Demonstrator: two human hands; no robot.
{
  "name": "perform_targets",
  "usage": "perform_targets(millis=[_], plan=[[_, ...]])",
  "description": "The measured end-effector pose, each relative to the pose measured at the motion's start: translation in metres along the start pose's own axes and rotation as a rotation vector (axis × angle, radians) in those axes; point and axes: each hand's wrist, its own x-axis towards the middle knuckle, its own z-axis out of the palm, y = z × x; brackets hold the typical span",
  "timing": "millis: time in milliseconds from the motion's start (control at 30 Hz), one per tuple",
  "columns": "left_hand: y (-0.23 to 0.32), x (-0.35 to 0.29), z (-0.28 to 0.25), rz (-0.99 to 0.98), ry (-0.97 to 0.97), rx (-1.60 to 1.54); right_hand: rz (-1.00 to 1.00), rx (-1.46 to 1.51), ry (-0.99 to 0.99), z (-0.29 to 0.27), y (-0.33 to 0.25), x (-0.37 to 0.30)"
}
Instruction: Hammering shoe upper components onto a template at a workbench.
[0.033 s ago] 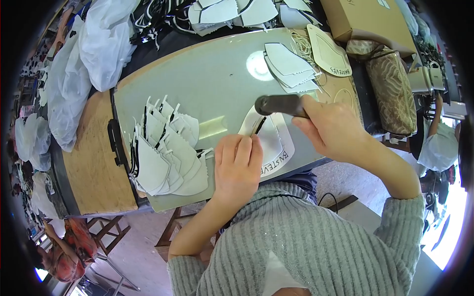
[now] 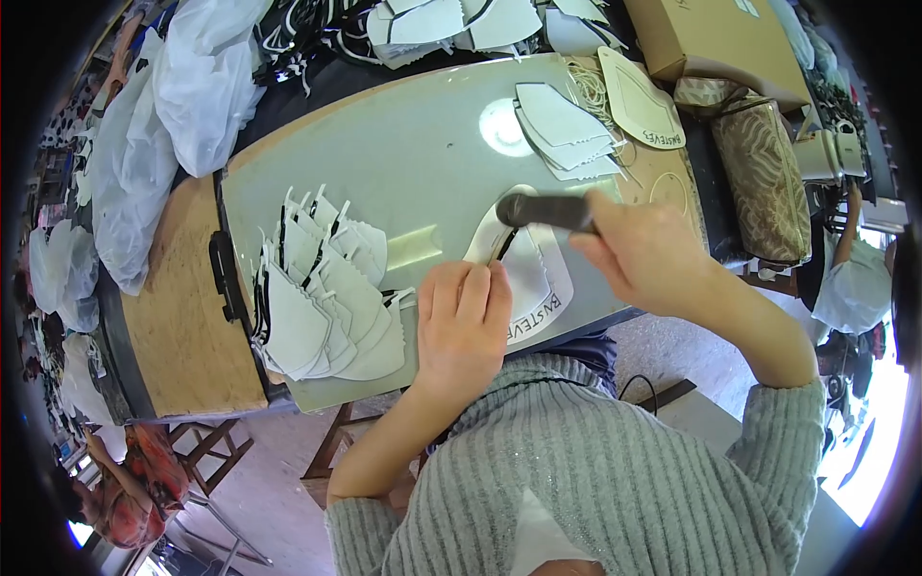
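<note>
My left hand [image 2: 464, 322] lies flat on a white shaped piece [image 2: 538, 278] with a dark edge and pins it to the grey metal plate [image 2: 403, 154]. My right hand [image 2: 645, 252] grips the handle of a dark hammer-like tool [image 2: 538, 209]. The tool's head hangs just above the piece's far end. A fanned stack of similar white pieces [image 2: 322, 293] sits left of my left hand.
A smaller pile of white pieces [image 2: 562, 130] and a beige template [image 2: 639, 101] lie at the plate's far right. Beyond are a cardboard box [image 2: 720, 38] and a patterned bag [image 2: 764, 173]. White plastic bags [image 2: 182, 86] hang left over the wooden bench [image 2: 173, 326]. Another person [image 2: 850, 278] stands right.
</note>
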Motion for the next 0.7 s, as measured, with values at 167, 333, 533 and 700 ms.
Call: perform_targets(millis=[167,333,533,700], plan=[[-0.005,0.0,0.003,-0.046,0.027,-0.114,0.027,-0.137,-0.143,0.003,0.007,-0.003],[-0.008,-0.002,0.002,-0.134,0.067,-0.261,-0.015,-0.142,-0.106,0.006,-0.001,-0.007],[-0.008,0.0,-0.002,0.049,-0.038,-0.101,0.009,-0.162,-0.157,0.009,-0.002,-0.004],[-0.008,-0.002,-0.001,0.083,-0.013,-0.036,-0.097,-0.105,0.021,0.011,-0.01,-0.007]])
